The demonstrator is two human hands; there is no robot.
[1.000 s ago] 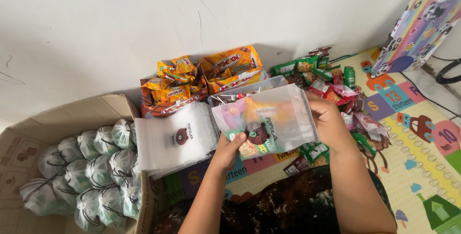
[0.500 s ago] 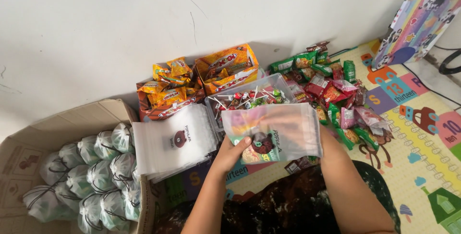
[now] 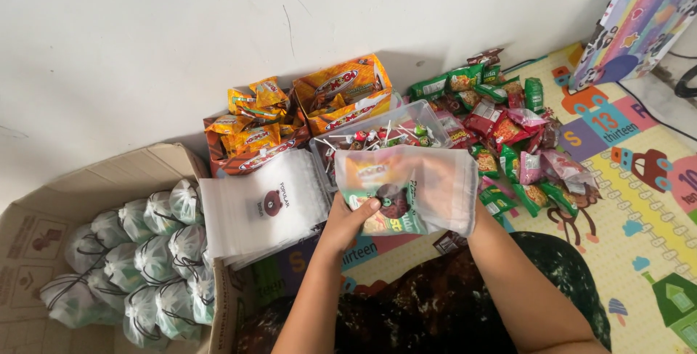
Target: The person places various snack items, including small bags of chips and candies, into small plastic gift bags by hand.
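Centre of frame: left hand grips the translucent bag of snacks; right hand, hidden behind it, apparently grips too. Light, limp, likely slippery; best held at its edges.

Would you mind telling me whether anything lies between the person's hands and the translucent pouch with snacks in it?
Nothing visible does. The left hand already grips the translucent pouch at its lower left, thumb pressed on the front. The right hand is hidden behind the pouch's right side, so its hold cannot be seen.

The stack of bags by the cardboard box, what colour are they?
White, with a small brown bear on the stack of bags; head view.
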